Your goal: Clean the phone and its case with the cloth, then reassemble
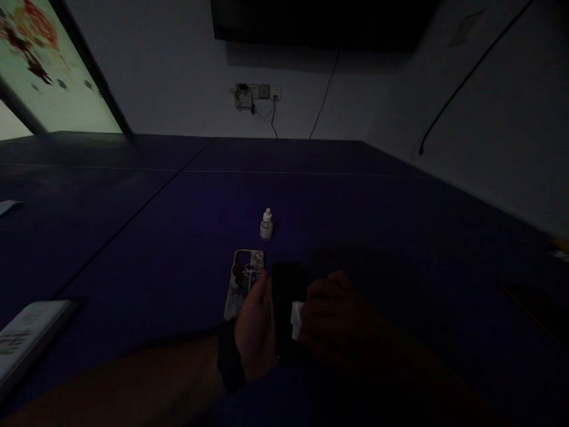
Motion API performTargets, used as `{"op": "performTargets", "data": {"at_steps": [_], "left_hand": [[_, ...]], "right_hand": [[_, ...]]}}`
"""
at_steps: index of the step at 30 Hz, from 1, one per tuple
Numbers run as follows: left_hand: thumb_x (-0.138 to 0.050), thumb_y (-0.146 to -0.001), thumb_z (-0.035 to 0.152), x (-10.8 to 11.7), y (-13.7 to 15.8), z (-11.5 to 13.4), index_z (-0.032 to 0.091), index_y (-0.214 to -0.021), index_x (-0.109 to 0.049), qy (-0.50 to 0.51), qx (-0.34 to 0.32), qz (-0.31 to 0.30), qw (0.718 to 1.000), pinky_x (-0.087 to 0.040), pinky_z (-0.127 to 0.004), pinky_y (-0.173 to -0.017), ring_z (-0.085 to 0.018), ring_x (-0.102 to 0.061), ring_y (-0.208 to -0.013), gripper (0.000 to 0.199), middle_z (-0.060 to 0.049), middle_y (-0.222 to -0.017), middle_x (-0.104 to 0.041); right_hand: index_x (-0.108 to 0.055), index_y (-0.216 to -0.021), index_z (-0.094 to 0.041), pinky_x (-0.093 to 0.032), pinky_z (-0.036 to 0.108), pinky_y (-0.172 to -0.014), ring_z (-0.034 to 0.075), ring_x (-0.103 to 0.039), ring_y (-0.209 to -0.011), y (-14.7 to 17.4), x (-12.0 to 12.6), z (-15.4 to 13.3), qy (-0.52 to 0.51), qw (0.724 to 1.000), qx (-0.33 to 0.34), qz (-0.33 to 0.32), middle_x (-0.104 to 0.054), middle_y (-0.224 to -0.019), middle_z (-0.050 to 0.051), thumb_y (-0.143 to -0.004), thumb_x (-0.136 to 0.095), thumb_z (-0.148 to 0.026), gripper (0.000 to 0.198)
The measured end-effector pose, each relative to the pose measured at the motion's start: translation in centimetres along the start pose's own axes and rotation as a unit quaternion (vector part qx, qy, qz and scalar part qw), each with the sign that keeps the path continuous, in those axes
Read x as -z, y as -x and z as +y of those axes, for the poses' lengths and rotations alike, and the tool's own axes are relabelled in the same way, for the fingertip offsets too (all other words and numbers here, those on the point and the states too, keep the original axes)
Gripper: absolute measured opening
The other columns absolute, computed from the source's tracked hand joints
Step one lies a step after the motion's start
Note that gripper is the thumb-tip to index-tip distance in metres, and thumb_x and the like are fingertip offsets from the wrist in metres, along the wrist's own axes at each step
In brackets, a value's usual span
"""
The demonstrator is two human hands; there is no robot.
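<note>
My left hand (256, 332), with a dark band at its wrist, is closed around the left edge of a dark smartphone (284, 284). Pinched in my right hand (331, 311) is a small white wipe (296, 320), pressed against the phone's surface. Just left of the phone lies a patterned phone case (237, 290) with a gold rim and a camera cutout, partly covered by my left hand. Beyond the case a small dropper bottle (266, 228) with a white cap stands upright. The light is dim, so the phone's right side is hard to make out.
A white box (31, 332) lies on the dark blue table (178, 237) at the left. A flat dark object (537, 308) rests at the right. Against the far wall are a socket panel (260, 91), hanging cables and a screen (324, 24).
</note>
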State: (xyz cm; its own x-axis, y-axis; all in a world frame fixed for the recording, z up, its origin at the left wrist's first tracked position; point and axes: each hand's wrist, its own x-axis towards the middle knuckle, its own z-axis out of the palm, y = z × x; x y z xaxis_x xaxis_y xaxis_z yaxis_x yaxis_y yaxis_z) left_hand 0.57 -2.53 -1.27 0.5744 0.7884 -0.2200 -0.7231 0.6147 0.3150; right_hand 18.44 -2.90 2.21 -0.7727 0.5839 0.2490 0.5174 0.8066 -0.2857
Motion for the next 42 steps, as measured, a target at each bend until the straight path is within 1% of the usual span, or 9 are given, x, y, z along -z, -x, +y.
{"op": "performTargets", "data": {"at_steps": [8,15,22,26,29,32,36,39,42], "left_hand": [[-0.045,-0.099,0.06,0.2,0.0,-0.1,0.017,-0.101,-0.068,0.008,0.001,-0.01,1.0,-0.043,-0.03,-0.067,-0.015,-0.049,-0.058,0.049,0.001,-0.065,-0.052],[-0.043,-0.1,0.058,-0.1,-0.1,-0.1,0.018,-0.106,-0.069,-0.002,0.01,-0.004,1.0,-0.042,-0.029,-0.063,-0.014,-0.046,-0.055,0.047,0.001,-0.066,-0.053],[-0.047,-0.098,0.059,0.5,0.1,0.0,0.017,-0.084,-0.066,0.012,0.007,-0.011,1.0,-0.04,-0.027,-0.061,-0.012,-0.044,-0.054,0.048,0.001,-0.064,-0.051],[-0.052,-0.097,0.059,0.6,0.0,0.0,0.018,-0.084,-0.064,0.02,0.029,-0.004,0.999,-0.033,-0.025,-0.053,-0.01,-0.038,-0.049,0.045,0.004,-0.06,-0.045],[-0.054,-0.096,0.058,0.4,0.0,0.0,0.018,-0.089,-0.066,0.014,0.032,-0.013,0.999,-0.034,-0.025,-0.054,-0.011,-0.04,-0.05,0.042,0.003,-0.063,-0.049],[-0.051,-0.097,0.058,0.2,0.1,0.0,0.018,-0.102,-0.068,0.002,0.015,-0.01,1.0,-0.04,-0.027,-0.061,-0.013,-0.049,-0.058,0.043,0.0,-0.072,-0.058],[-0.052,-0.097,0.056,0.3,0.2,0.1,0.017,-0.099,-0.068,0.007,0.016,-0.002,1.0,-0.037,-0.026,-0.058,-0.012,-0.045,-0.054,0.042,0.001,-0.068,-0.054],[-0.054,-0.097,0.055,0.4,0.1,0.1,0.018,-0.093,-0.066,0.021,0.031,0.0,0.999,-0.031,-0.024,-0.052,-0.01,-0.038,-0.049,0.039,0.004,-0.062,-0.047],[-0.051,-0.097,0.058,0.3,-0.1,0.0,0.018,-0.098,-0.066,0.023,0.023,-0.007,0.999,-0.031,-0.024,-0.052,-0.01,-0.04,-0.051,0.044,0.003,-0.065,-0.048]], "right_hand": [[-0.064,-0.078,-0.022,-0.026,0.038,-0.088,0.018,-0.056,-0.099,0.0,0.4,-1.0,-0.058,0.992,0.034,-0.104,-0.073,-0.083,-0.005,-0.094,-0.064,-0.037,0.022],[-0.065,-0.085,-0.022,-0.024,0.04,-0.085,0.019,-0.055,-0.095,0.0,-0.5,0.2,0.021,1.0,-0.009,0.007,-0.072,-0.085,-0.002,-0.1,-0.057,-0.032,0.02],[-0.064,-0.084,-0.023,-0.024,0.038,-0.092,0.017,-0.056,-0.104,0.1,0.4,-1.5,-0.075,0.993,0.045,-0.084,-0.074,-0.088,-0.007,-0.097,-0.063,-0.042,0.023],[-0.066,-0.111,-0.027,-0.024,0.039,-0.092,0.019,-0.054,-0.107,0.0,-0.7,-1.2,-0.044,0.997,0.052,-0.028,-0.075,-0.106,-0.003,-0.101,-0.058,-0.044,0.021],[-0.067,-0.099,-0.025,-0.023,0.041,-0.088,0.02,-0.054,-0.101,0.1,-0.8,-0.4,-0.007,1.0,0.012,0.018,-0.075,-0.097,-0.003,-0.101,-0.057,-0.038,0.016],[-0.064,-0.086,-0.024,-0.023,0.04,-0.088,0.019,-0.054,-0.099,0.1,-0.4,-0.5,-0.034,0.999,0.023,-0.024,-0.072,-0.085,-0.005,-0.1,-0.059,-0.037,0.02],[-0.066,-0.102,-0.027,-0.026,0.039,-0.089,0.019,-0.054,-0.104,0.0,-0.7,-1.2,-0.046,0.993,0.073,-0.081,-0.074,-0.1,-0.005,-0.1,-0.058,-0.045,0.02],[-0.065,-0.117,-0.028,-0.025,0.04,-0.089,0.021,-0.054,-0.108,-0.1,-1.3,-0.7,0.003,0.998,0.051,-0.032,-0.074,-0.112,-0.002,-0.101,-0.056,-0.043,0.024],[-0.068,-0.102,-0.025,-0.024,0.041,-0.089,0.021,-0.055,-0.104,-0.1,-0.9,-0.2,0.025,1.0,-0.012,0.015,-0.075,-0.101,-0.001,-0.101,-0.056,-0.036,0.016]]}}
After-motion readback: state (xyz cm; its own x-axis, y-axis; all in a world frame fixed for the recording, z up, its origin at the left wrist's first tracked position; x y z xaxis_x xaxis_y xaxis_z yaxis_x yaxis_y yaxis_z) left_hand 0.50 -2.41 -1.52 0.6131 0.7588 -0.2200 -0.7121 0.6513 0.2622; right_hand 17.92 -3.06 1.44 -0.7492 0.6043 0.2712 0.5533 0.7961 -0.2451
